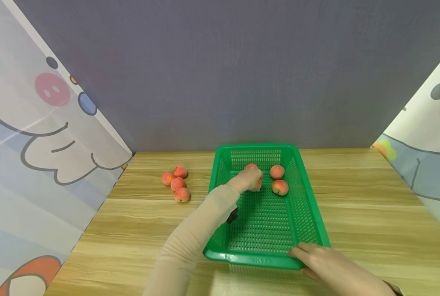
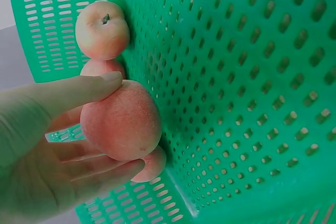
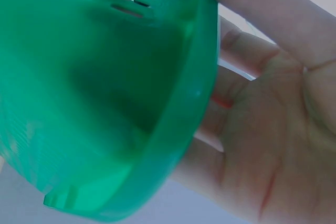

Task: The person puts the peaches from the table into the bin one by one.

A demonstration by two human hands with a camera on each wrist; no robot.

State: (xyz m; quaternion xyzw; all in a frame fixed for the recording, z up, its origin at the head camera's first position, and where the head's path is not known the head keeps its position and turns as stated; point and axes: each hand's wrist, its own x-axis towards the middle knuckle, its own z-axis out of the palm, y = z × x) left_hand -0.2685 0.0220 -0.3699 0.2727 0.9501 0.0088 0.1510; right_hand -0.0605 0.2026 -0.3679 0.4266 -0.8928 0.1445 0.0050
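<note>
A green plastic basket (image 1: 258,260) with slotted walls stands on the wooden table. Inside its far half, my left hand (image 1: 246,179) holds a peach (image 2: 123,124) between thumb and fingers. Just beyond that hand shows part of another peach (image 1: 251,166). To its right lie two more, a rear peach (image 1: 277,172) and a nearer peach (image 1: 280,187) with its stem end showing. At the basket's near right corner, my right hand (image 1: 321,261) grips the rim (image 3: 197,85), thumb on top and fingers around the outside.
Several peaches (image 1: 177,184) lie grouped on the table (image 1: 131,238) left of the basket. A grey wall (image 1: 220,74) rises behind the table. Cartoon-printed sheets (image 1: 16,164) border the left and right sides. A small black object (image 1: 232,216) shows beside the left sleeve.
</note>
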